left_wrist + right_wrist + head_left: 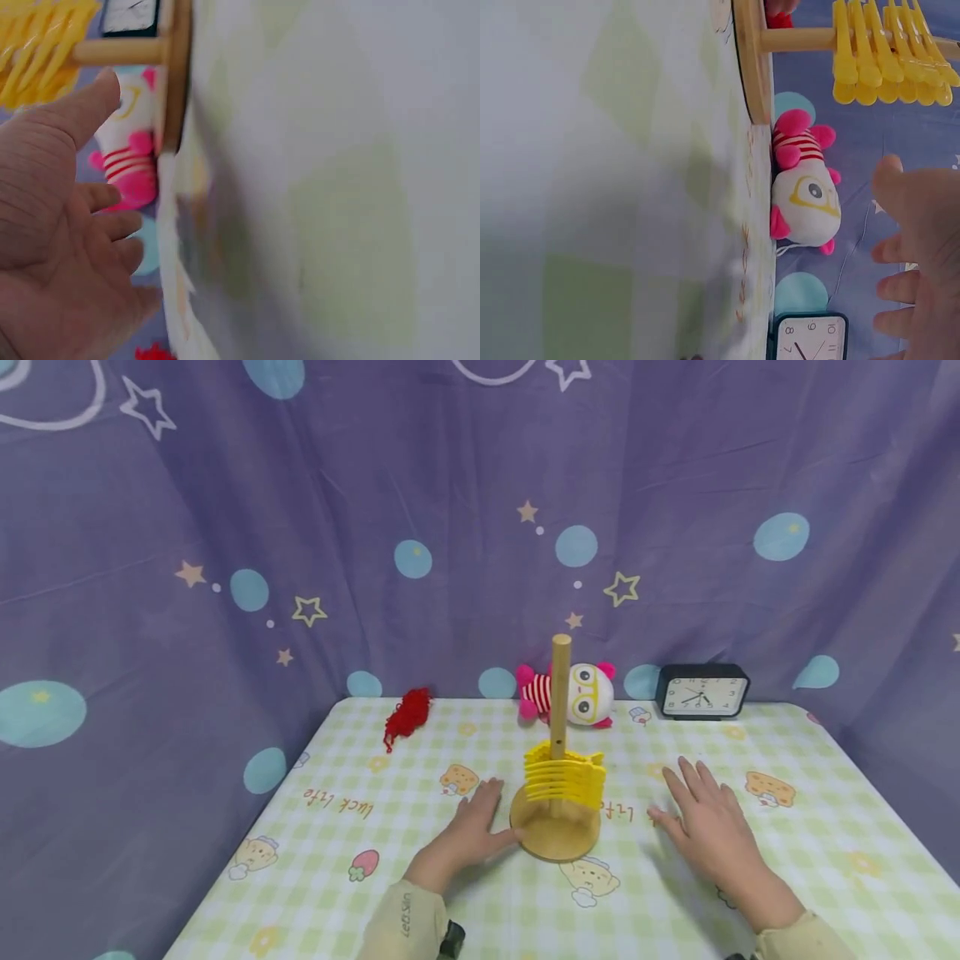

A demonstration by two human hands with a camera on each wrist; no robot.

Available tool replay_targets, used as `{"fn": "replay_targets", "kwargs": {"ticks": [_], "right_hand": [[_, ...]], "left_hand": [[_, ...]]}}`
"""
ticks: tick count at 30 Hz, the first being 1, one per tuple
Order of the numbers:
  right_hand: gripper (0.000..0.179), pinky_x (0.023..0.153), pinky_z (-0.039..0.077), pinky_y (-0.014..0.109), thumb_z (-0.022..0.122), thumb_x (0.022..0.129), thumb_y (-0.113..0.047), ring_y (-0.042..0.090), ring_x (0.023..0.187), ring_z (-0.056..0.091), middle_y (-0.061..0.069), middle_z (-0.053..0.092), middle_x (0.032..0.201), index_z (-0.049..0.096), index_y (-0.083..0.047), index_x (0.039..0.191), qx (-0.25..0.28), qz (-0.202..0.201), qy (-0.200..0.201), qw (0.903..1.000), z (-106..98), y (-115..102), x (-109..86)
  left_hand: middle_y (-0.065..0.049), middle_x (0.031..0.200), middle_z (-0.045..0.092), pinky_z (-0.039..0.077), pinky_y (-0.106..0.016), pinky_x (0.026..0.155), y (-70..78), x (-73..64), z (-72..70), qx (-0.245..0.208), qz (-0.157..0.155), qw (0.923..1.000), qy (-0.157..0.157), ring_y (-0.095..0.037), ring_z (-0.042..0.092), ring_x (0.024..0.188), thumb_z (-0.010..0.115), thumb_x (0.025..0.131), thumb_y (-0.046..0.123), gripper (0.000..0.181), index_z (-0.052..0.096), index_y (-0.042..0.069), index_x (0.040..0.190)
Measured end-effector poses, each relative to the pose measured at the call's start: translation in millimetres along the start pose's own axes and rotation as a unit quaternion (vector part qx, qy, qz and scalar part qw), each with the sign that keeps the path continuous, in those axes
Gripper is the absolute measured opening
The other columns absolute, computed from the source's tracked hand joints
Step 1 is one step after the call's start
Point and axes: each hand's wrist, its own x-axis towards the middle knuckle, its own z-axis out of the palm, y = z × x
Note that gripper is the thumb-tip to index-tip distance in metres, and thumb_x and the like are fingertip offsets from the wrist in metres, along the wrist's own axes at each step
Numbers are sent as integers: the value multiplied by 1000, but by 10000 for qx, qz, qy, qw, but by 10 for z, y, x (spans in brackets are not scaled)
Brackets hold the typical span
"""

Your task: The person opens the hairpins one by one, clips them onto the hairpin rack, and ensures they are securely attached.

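Note:
A wooden stand with a round base (555, 843) and an upright post (560, 693) is at the middle of the table. Around the post's lower part sits a stack of thin yellow plastic pieces (566, 779) with rounded ends, raised above the base. Left of the base is my left hand (474, 828), fingers relaxed and thumb tip at the base's edge; whether it touches, I cannot tell. My right hand (708, 831) hovers over the cloth to the right, fingers spread, holding nothing. In the right wrist view the yellow pieces (889, 56) appear beyond its thumb.
Behind the stand lies a pink and white plush toy (588, 693) with yellow glasses. A black desk clock (703, 692) stands at the back right, and a bundle of red yarn (408, 714) at the back left. A checked cloth (465, 910) covers the table; a purple curtain (450, 468) hangs behind.

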Motion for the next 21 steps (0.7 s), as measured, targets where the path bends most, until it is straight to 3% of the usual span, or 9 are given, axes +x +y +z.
{"fn": "replay_targets", "kwargs": {"ticks": [5, 8, 13, 21], "right_hand": [[76, 104, 7, 74, 50, 96, -57, 49, 143, 7, 27, 19, 157, 35, -6, 151, -166, 147, -289, 9993, 42, 71, -22], [81, 102, 4, 77, 47, 94, -62, 49, 144, 0, 25, 12, 159, 29, -10, 154, -204, 192, -421, 9987, 58, 121, -29], [90, 98, 7, 80, 48, 89, -70, 52, 143, 2, 24, 9, 160, 22, -16, 156, -246, 161, -547, 9981, 52, 132, -40], [92, 97, 1, 81, 47, 88, -73, 52, 143, -2, 26, 8, 160, 20, -18, 157, -267, 65, -489, 9984, 37, 112, -48]], "left_hand": [[-13, 163, 9, 0, -65, 112, -139, -122, -124, 876, 209, 9923, 847, -31, 3, 149, 62, 89, 56, 92, 18, 11, 157], [-7, 164, 4, -3, -65, 112, -167, -183, -160, 1256, 142, 9854, 1138, -26, -3, 149, 60, 87, 63, 96, 14, 17, 158], [-2, 163, 0, -3, -65, 112, -195, -253, -179, 1402, 94, 9823, 1241, -22, -8, 149, 56, 86, 68, 98, 9, 22, 158], [-5, 163, 2, -5, -66, 111, -227, -284, -183, 1460, 163, 9818, 1201, -27, -6, 149, 57, 85, 69, 100, 11, 18, 158]]}}
